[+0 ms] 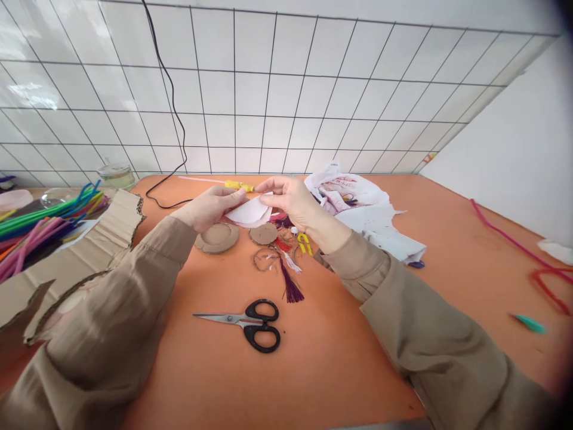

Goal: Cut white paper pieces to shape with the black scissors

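A pale pinkish-white folded piece [251, 212], paper or cloth, is held between both hands above the orange table. My left hand [212, 206] pinches its left side, fingers closed. Its right end is in the closed fingers of my right hand [293, 200]. Just below lie a cardboard ring [218, 237] and a small cardboard disc [264, 233]. Beside them are a dark purple tassel [292, 283], tangled threads and a yellow clip [304, 243]. Black-handled scissors [260, 325] rest nearer to me, blades pointing left. Behind the hands lies a yellow-handled tool [233, 185].
Colourful pipe cleaners [47, 221] and torn cardboard [107, 236] crowd the left side. A white plastic bag [371, 221] lies right of my hands. Further right are a red pipe cleaner [514, 234] and a green piece [530, 323]. A black cable [172, 95] hangs down the tiled wall.
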`<action>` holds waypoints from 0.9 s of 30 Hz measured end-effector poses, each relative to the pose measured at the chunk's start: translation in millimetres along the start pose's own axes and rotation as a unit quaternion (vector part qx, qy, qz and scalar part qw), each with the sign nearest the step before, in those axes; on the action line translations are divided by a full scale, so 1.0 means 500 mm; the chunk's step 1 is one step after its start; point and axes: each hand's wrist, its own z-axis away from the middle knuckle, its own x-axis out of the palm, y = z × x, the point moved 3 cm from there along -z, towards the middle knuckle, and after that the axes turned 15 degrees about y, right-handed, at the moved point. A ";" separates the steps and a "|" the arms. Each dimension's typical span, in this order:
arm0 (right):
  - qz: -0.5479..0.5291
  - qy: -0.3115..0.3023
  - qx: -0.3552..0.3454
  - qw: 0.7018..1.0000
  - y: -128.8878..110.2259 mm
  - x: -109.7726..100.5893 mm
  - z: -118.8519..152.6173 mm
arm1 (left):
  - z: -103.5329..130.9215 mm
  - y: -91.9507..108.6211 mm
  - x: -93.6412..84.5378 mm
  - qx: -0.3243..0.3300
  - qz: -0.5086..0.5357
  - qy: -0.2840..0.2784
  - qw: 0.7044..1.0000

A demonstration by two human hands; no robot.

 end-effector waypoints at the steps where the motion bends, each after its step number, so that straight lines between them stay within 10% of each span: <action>1: -0.006 0.000 0.004 1.000 -0.001 0.001 0.001 | 0.000 0.000 -0.001 0.001 0.010 0.003 1.000; 27: 0.034 0.021 -0.035 0.999 -0.015 -0.007 0.003 | 0.007 -0.008 -0.003 -0.087 -0.025 -0.010 0.996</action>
